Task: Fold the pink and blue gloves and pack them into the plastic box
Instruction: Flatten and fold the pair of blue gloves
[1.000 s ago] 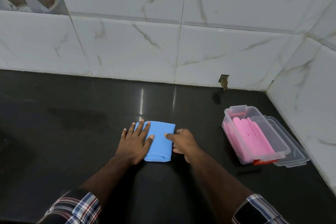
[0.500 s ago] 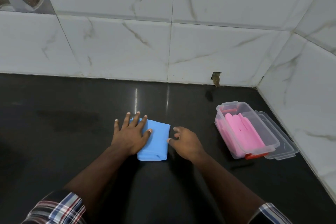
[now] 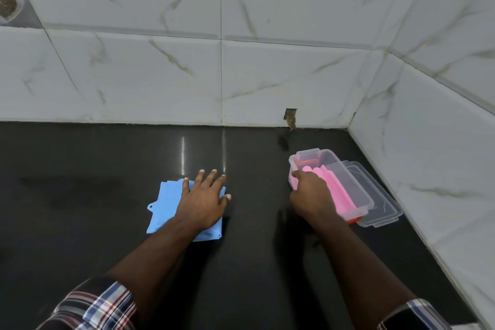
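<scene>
The folded blue glove lies flat on the black counter, a small tab sticking out at its left edge. My left hand presses down on its right part with fingers spread. The clear plastic box stands to the right with the folded pink glove inside. My right hand grips the box's near-left rim, fingers curled over the edge and onto the pink glove.
The box's clear lid lies flat against the box's right side. Marble-tiled walls close the counter at the back and right. A chipped hole shows low in the back wall.
My right hand has left the blue glove and moved right to the box rim. My left hand has slid rightward over the glove, uncovering its left part.
</scene>
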Demonstrator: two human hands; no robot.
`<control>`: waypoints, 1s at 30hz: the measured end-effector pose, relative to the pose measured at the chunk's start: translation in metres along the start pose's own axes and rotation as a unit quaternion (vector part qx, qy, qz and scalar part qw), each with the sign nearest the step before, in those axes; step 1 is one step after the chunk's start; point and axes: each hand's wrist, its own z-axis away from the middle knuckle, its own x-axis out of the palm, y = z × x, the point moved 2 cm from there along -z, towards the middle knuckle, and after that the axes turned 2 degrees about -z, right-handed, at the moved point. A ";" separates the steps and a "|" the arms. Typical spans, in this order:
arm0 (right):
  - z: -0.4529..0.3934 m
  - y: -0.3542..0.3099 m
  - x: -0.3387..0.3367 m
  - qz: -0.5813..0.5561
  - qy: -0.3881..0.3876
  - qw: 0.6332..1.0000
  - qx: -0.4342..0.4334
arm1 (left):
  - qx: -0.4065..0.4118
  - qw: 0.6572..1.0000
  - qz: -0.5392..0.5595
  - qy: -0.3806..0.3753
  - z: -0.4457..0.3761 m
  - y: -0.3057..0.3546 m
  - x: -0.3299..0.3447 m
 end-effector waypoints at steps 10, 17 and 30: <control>0.024 -0.053 0.027 -0.082 0.022 0.993 -0.076 | -0.019 0.999 0.038 0.006 0.008 -0.008 0.003; 0.040 -0.100 0.038 -0.180 0.042 0.971 -0.151 | -0.052 0.995 0.069 0.042 0.019 -0.036 -0.001; 0.055 -0.121 0.121 -0.315 -0.100 0.942 0.062 | -0.099 0.992 0.076 0.025 0.036 -0.069 0.010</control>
